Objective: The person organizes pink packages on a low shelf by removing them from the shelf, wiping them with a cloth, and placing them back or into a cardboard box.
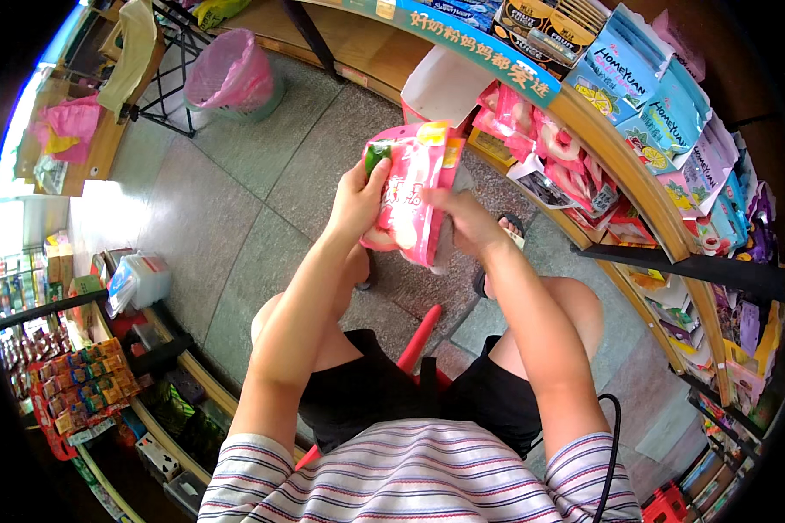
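Observation:
Both hands hold a small stack of pink snack pouches [409, 196] in front of my knees. My left hand [361, 199] grips the left edge, its thumb lying on the front beside a green patch. At the right edge is my right hand [468, 219], its fingers on the pouches and partly hidden behind them. Similar pink pouches [562, 147] lie on the lower shelf to the right, next to an open white carton [441, 85] with a red rim.
Curved wooden shelves [634, 176] with blue HomeYuan bags [618, 78] stand at the right. A pink-lined waste basket [232, 78] is on the tiled floor at upper left. Snack racks [82, 386] and a clear plastic box [140, 281] are at the left. Red stool parts [420, 337] show between my legs.

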`<state>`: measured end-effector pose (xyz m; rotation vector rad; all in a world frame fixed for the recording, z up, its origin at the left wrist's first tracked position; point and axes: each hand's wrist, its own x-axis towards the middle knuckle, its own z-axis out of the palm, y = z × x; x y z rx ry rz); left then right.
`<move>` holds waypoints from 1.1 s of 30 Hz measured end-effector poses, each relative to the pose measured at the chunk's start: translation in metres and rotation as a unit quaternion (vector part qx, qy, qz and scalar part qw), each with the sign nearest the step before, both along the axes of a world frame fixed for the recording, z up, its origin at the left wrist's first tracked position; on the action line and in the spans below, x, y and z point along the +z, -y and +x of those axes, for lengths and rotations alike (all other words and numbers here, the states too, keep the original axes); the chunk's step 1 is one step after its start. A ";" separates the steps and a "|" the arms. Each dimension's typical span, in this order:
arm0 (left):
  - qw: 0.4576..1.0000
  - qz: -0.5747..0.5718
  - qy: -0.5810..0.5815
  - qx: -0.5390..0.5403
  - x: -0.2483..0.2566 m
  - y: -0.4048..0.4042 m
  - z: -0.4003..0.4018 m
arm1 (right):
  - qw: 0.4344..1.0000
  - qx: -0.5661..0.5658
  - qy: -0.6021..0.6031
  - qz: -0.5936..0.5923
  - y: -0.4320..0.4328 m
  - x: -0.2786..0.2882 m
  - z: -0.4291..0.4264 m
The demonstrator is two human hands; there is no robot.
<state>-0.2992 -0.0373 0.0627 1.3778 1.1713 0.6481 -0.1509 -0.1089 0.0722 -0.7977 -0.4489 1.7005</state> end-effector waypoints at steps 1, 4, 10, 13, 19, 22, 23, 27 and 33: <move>0.998 -0.043 0.029 0.023 -0.006 0.002 -0.002 | 1.000 0.015 0.024 -0.006 0.000 0.002 -0.006; 0.993 -0.069 0.054 0.079 -0.013 0.011 0.004 | 0.980 0.053 0.146 -0.126 0.006 -0.022 0.009; 0.993 0.034 0.108 0.014 -0.015 -0.003 0.002 | 0.975 0.015 0.221 0.008 -0.001 0.008 0.004; 0.997 -0.046 0.029 0.062 0.013 -0.036 -0.015 | 0.964 -0.009 0.264 0.042 -0.008 0.002 0.004; 0.966 0.066 -0.200 0.152 -0.040 -0.163 -0.107 | 0.808 0.044 0.587 0.031 -0.011 -0.025 -0.013; 0.890 0.162 -0.405 0.129 -0.063 -0.214 -0.137 | 0.714 0.096 0.692 0.033 -0.011 -0.036 -0.017; 0.863 0.180 -0.459 0.114 -0.070 -0.232 -0.148 | 0.716 0.112 0.689 0.021 -0.011 -0.039 -0.016; 0.805 0.190 -0.545 0.138 -0.095 -0.303 -0.180 | 0.710 0.107 0.696 -0.013 -0.020 -0.054 -0.016; 0.785 0.181 -0.591 0.043 -0.117 -0.385 -0.212 | 0.724 0.141 0.674 0.029 -0.058 -0.013 -0.026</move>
